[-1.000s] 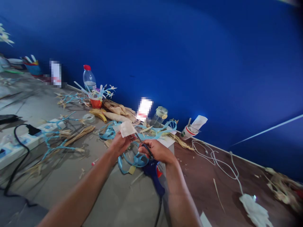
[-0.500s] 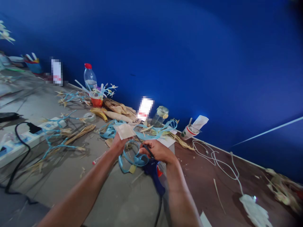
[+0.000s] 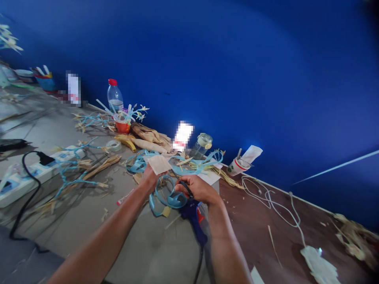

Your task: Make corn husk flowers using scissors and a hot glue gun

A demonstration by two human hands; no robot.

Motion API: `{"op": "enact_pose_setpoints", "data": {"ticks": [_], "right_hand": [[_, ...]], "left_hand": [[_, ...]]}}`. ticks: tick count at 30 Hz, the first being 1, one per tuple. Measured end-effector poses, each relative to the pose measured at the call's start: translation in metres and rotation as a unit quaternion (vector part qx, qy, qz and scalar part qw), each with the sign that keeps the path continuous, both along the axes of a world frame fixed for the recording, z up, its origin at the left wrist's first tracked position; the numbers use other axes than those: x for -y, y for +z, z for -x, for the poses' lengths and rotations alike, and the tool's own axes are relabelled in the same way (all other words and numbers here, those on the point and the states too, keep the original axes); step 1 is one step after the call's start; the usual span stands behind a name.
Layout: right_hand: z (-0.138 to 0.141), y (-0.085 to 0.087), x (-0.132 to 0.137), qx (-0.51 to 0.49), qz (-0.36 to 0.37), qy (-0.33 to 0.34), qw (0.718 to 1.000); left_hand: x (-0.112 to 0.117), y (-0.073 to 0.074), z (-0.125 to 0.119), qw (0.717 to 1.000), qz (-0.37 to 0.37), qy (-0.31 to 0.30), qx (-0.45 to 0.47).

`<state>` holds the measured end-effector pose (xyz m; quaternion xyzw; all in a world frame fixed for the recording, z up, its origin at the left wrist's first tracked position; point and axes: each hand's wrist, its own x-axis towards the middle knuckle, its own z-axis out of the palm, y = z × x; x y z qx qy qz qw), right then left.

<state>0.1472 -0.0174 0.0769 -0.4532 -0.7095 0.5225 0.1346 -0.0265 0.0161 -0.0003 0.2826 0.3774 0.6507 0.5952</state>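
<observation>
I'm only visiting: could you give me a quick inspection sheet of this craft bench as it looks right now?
Surface: grey table, brown top beside it, scraps scattered.
Job's things: pale square piece, scissors, blue ribbon loops under the hands.
Clutter: water bottle, orange cup, tape roll, dried husks, glass jar, paper cup, blue glue gun.
Grippers: left hand pinches the pale square piece; right hand grips the scissors.
Cables: black cable plugged into power strip; white cable on brown top.
Surroundings: blue wall.

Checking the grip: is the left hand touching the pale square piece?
Touching. The head view shows the left hand pinching the pale square piece at its lower edge.
</observation>
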Motion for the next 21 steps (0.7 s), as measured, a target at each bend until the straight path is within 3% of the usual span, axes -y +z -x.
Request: {"op": "enact_pose_setpoints", "data": {"ticks": [7, 10, 14, 16, 18, 21], "right_hand": [[-0.027, 0.002, -0.004, 0.052, -0.001, 0.053, 0.997], [-0.038, 0.006, -0.004, 0.004, -0.033, -0.002, 0.999], [-0.009, 0.001, 0.001, -0.080, -0.203, -0.174, 0.960], [0.016, -0.006, 0.005, -0.037, -0.303, -0.176, 0.936], [0.034, -0.014, 0.007, 0.049, -0.385, -0.136, 0.911], [0.041, -0.021, 0.006, 0.071, -0.374, -0.148, 0.913]], "left_hand": [[-0.005, -0.010, 0.001, 0.997, 0.008, 0.065, -0.039], [-0.007, -0.014, 0.001, 0.996, 0.008, 0.073, -0.041], [0.002, -0.008, -0.002, 0.994, -0.014, 0.047, -0.096], [0.009, 0.002, -0.004, 0.991, -0.023, 0.023, -0.133], [0.014, 0.012, -0.007, 0.991, -0.036, -0.008, -0.129], [0.015, 0.020, -0.010, 0.991, -0.025, -0.019, -0.128]]}}
